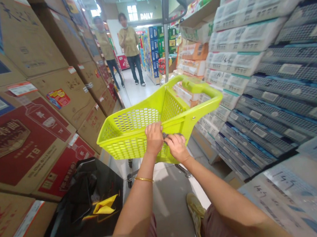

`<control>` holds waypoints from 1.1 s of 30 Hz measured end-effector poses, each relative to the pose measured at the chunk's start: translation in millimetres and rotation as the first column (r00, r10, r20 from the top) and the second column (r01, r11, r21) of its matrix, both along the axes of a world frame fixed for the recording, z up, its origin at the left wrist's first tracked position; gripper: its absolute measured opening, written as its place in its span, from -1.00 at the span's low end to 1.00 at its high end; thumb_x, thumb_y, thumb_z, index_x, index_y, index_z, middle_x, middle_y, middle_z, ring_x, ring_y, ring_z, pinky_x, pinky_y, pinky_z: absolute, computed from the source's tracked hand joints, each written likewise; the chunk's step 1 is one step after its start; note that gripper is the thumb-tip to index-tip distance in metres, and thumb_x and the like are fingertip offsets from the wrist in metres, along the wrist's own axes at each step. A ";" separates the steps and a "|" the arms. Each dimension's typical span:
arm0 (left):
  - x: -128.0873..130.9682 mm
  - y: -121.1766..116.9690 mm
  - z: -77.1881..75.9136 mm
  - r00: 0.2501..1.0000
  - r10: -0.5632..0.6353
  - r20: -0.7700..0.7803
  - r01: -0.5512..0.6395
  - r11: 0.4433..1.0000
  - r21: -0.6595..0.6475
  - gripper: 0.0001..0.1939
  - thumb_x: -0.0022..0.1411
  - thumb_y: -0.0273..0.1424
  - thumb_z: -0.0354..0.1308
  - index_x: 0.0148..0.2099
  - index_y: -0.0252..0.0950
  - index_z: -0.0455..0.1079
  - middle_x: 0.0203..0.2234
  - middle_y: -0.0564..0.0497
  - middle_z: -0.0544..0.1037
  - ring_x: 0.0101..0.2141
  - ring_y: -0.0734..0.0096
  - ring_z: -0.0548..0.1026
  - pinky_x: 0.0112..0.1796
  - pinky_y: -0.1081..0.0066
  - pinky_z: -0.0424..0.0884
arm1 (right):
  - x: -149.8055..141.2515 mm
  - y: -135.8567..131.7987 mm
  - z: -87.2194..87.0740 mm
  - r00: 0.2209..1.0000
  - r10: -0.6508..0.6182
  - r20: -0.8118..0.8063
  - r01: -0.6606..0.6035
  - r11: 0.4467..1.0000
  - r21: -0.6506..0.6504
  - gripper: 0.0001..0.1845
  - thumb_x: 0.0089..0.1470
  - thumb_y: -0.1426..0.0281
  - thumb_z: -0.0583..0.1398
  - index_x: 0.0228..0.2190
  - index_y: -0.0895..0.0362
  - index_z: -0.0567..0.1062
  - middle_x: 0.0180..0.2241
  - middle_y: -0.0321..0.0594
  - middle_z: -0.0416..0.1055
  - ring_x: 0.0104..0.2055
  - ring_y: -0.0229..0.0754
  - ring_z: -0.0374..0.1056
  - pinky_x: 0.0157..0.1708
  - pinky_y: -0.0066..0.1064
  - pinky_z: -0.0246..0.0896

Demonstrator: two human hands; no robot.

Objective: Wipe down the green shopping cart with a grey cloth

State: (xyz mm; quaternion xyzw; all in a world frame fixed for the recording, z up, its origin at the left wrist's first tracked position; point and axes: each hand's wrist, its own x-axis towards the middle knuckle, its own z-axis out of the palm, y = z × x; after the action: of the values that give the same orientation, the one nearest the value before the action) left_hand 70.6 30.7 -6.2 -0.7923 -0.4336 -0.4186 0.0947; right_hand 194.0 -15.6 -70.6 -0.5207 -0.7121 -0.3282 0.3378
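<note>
Lime-green shopping cart (138,143) in the aisle ahead of us, on casters (129,176). Our left hand (154,134) bends its fingers together over the near rim; our right hand (177,146) curls narrow beside it, at a small dark piece (165,136); how firmly either grips, we cannot tell. Uneven sideways pressure could roll or tip the cart, we judge; drifting left, a wheel could snag the black bag (73,221) by the cartons (16,141).

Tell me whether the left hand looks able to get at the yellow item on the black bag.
Probably yes: the yellow item lies uncovered, with nothing visible in the way, though the left hand must first leave the green basket.
</note>
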 end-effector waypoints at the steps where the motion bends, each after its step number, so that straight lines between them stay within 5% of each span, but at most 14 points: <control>1: 0.0 0.0 0.1 1.000 0.007 0.004 -0.007 1.000 0.000 -0.69 0.34 -0.40 -0.23 -0.07 -0.31 0.31 -0.28 -0.12 0.45 -0.22 0.23 0.32 -0.12 0.27 0.16 | 1.0 0.0 4.7 1.000 -0.004 -0.002 0.004 1.000 0.008 -0.75 0.14 0.44 0.06 -0.22 0.00 0.50 -0.21 -0.22 0.41 -0.08 -0.17 0.13 -0.07 -0.31 -0.09; 7: 1.4 -0.6 -1.0 1.000 0.018 0.017 -0.019 1.000 0.023 -0.68 0.34 -0.41 -0.25 -0.08 -0.31 0.31 -0.28 -0.12 0.45 -0.21 0.23 0.32 -0.13 0.27 0.16 | 2.6 8.0 47.0 0.989 -0.033 -0.141 0.061 0.979 0.196 -0.73 0.15 0.44 0.06 -0.21 -0.04 0.51 -0.20 -0.20 0.38 -0.08 -0.16 0.10 -0.04 -0.29 -0.10; 11: 1.7 0.0 -1.4 0.999 0.029 0.026 -0.030 0.999 0.039 -0.68 0.34 -0.41 -0.25 -0.09 -0.33 0.32 -0.30 -0.13 0.45 -0.23 0.23 0.33 -0.14 0.27 0.17 | -0.7 12.4 56.2 0.981 0.010 -0.192 0.051 0.949 0.310 -0.73 0.15 0.45 0.04 -0.26 0.00 0.53 -0.24 -0.19 0.36 -0.10 -0.17 0.09 -0.05 -0.32 -0.07; 15: 1.7 -1.5 -0.3 0.999 0.032 0.029 -0.033 0.999 0.033 -0.69 0.33 -0.42 -0.23 -0.08 -0.31 0.32 -0.29 -0.12 0.46 -0.22 0.24 0.33 -0.14 0.27 0.17 | 3.7 13.6 44.2 0.992 0.007 -0.130 0.031 0.957 0.290 -0.72 0.16 0.45 0.04 -0.26 -0.04 0.53 -0.25 -0.20 0.37 -0.09 -0.17 0.08 -0.06 -0.32 -0.10; 22: 1.9 0.0 1.9 0.999 0.026 0.025 -0.026 0.999 0.025 -0.69 0.34 -0.40 -0.23 -0.09 -0.32 0.32 -0.30 -0.11 0.46 -0.24 0.24 0.33 -0.16 0.28 0.16 | 8.3 7.8 2.2 0.999 0.038 0.038 -0.039 0.999 0.022 -0.75 0.15 0.43 0.06 -0.22 0.00 0.51 -0.21 -0.21 0.40 -0.10 -0.17 0.09 -0.10 -0.32 -0.15; 25: 1.6 2.1 1.9 0.999 0.027 0.030 -0.028 0.999 0.031 -0.68 0.35 -0.39 -0.24 -0.08 -0.31 0.32 -0.29 -0.11 0.46 -0.24 0.24 0.33 -0.17 0.28 0.15 | 7.8 7.5 0.3 0.994 0.097 0.043 -0.098 0.995 0.024 -0.78 0.13 0.44 0.09 -0.23 0.02 0.50 -0.21 -0.19 0.39 -0.09 -0.16 0.07 -0.09 -0.31 -0.16; 33: 0.5 0.4 2.1 0.999 0.023 0.047 -0.024 0.999 0.021 -0.67 0.36 -0.33 -0.25 -0.12 -0.30 0.31 -0.32 -0.10 0.45 -0.26 0.25 0.32 -0.18 0.28 0.15 | 10.6 17.0 57.3 0.970 -0.023 -0.244 0.112 0.927 0.359 -0.76 0.14 0.43 0.07 -0.28 -0.05 0.53 -0.25 -0.20 0.33 -0.07 -0.15 0.05 -0.04 -0.27 -0.15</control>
State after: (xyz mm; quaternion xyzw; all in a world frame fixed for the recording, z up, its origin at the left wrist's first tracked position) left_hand 71.0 31.0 -4.1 -0.7761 -0.4404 -0.4407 0.0980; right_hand 204.6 1.4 -13.3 -0.5073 -0.5741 -0.4038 0.5000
